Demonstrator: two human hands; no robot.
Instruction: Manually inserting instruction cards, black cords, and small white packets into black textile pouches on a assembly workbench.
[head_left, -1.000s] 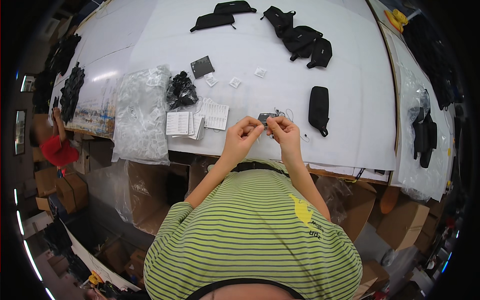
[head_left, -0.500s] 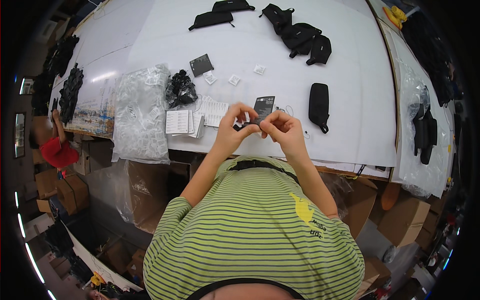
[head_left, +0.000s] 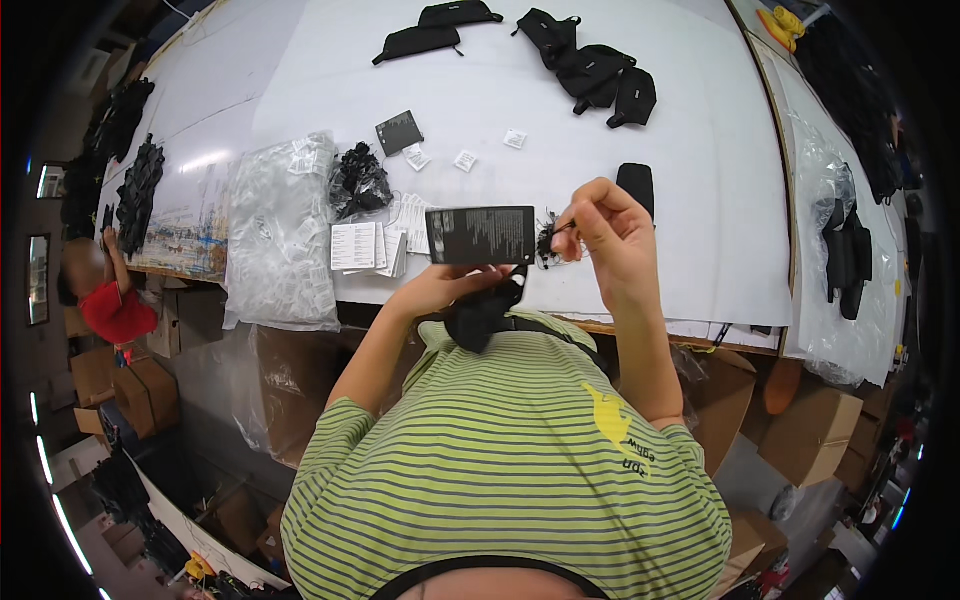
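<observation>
Black rectangular hang tag [head_left: 480, 235], printed white, held flat, black strap [head_left: 482, 312] beneath

A black rectangular hang tag [head_left: 481, 235] is held up, white label cards [head_left: 358, 246] beside clear plastic bags [head_left: 280, 235].

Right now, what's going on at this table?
A person in a green striped shirt holds a dark rectangular card up with the left hand, which also grips a black pouch hanging below it. The right hand pinches a thin black cord at the card's right edge. On the white table lie more black pouches, small white tags and clear plastic bags.
</observation>
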